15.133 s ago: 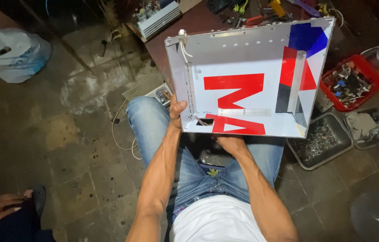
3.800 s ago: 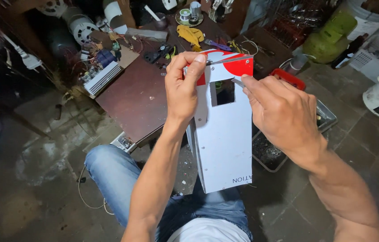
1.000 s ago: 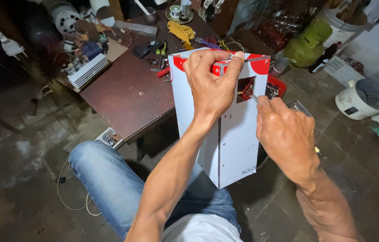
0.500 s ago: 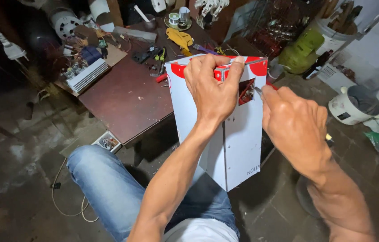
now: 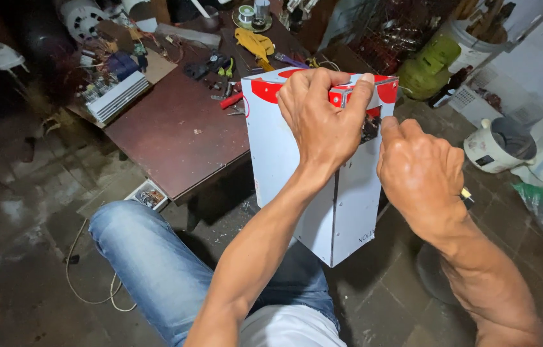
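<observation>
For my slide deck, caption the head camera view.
Left hand grips white-and-red metal casing top; right hand works at its side.

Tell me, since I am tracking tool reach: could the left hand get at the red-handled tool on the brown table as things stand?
Probably yes, once it lets go: the left hand grips the white metal casing, and the red-handled tool lies uncovered just beyond on the brown table.

There is one view only, from the person's head. It looks steeply down and forward, close over the left hand (image 5: 320,122) and right hand (image 5: 420,175), with the dark table (image 5: 175,132) behind.
</observation>
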